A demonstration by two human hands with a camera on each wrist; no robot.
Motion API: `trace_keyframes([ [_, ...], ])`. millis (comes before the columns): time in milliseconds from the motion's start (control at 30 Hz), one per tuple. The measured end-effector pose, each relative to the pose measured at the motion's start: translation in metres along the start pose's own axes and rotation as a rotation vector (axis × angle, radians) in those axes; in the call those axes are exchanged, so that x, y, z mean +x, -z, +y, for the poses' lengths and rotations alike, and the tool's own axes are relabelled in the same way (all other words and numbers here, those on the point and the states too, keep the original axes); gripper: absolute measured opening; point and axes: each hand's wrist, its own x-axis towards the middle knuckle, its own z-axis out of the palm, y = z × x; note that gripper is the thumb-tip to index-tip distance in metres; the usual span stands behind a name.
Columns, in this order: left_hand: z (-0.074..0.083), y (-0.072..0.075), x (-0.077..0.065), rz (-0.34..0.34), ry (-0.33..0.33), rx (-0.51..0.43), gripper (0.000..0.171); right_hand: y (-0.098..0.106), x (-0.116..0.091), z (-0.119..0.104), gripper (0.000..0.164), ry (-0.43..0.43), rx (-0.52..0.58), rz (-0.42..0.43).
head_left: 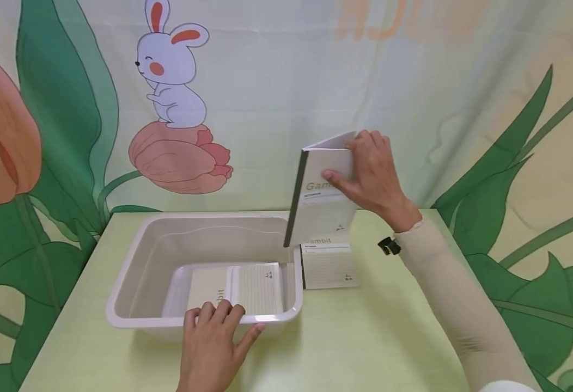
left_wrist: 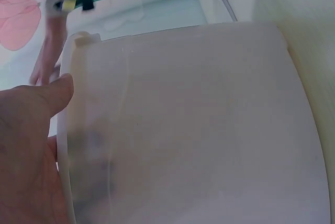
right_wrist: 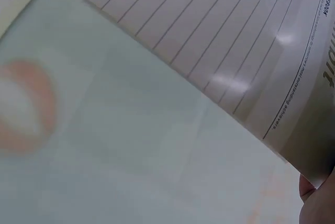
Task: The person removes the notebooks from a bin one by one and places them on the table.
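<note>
My left hand (head_left: 213,340) grips the front rim of a pale plastic basin (head_left: 144,322), fingers over the edge and thumb outside. The left wrist view shows the basin's outer wall (left_wrist: 199,122) beside the thumb (left_wrist: 62,92). Above the basin's right edge, my right hand (head_left: 377,177) holds a cream notebook (head_left: 323,209) with a dark spine, upright and slightly spread at the top. Its lined cover (right_wrist: 220,41) fills the upper right of the right wrist view. A similar notebook (head_left: 257,291) lies in the basin, partly behind my left fingers. Another notebook (head_left: 330,269) lies on the table, right of the basin.
The pale green table (head_left: 365,343) ends at the back against a printed cloth (head_left: 276,109) with a rabbit and tulips. A small black clip (head_left: 389,246) sits by the right sleeve (head_left: 453,294).
</note>
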Motion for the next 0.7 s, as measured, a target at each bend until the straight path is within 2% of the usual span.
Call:
trace_keyframes([
  [300,0.0,0.0,-0.001,0.016,-0.014,-0.009,0.047,0.047,-0.094,0.054,0.082,-0.155,-0.148,-0.086],
  [400,0.0,0.001,-0.001,0.012,-0.006,-0.011,0.047,0.056,-0.12,0.066,0.075,-0.188,-0.182,-0.13],
  [533,0.0,0.001,-0.001,0.008,0.004,-0.011,0.047,0.055,-0.149,0.081,0.06,-0.229,-0.228,-0.212],
  [700,0.002,0.0,-0.001,0.006,0.001,-0.016,0.047,0.034,-0.18,0.105,0.057,-0.27,-0.273,-0.328],
])
